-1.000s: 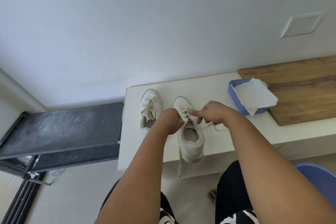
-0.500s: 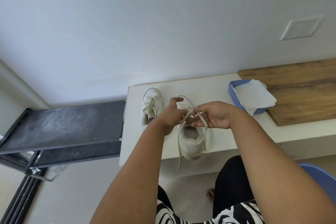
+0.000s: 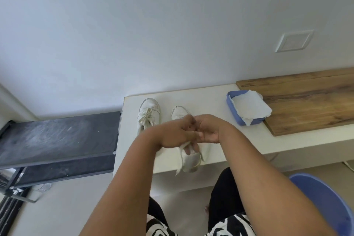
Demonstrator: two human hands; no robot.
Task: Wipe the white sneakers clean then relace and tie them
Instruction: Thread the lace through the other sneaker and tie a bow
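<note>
2 hands, left [image 3: 177, 133] and right [image 3: 207, 130], apparently grip laces [image 3: 181, 161] above the sneaker [image 3: 189, 163] overhanging the bench edge [image 3: 210, 166].

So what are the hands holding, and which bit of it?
Both hands, left and right, grip the laces of the right sneaker, up near the tongue; the loose ends dangle past the table edge.
</note>
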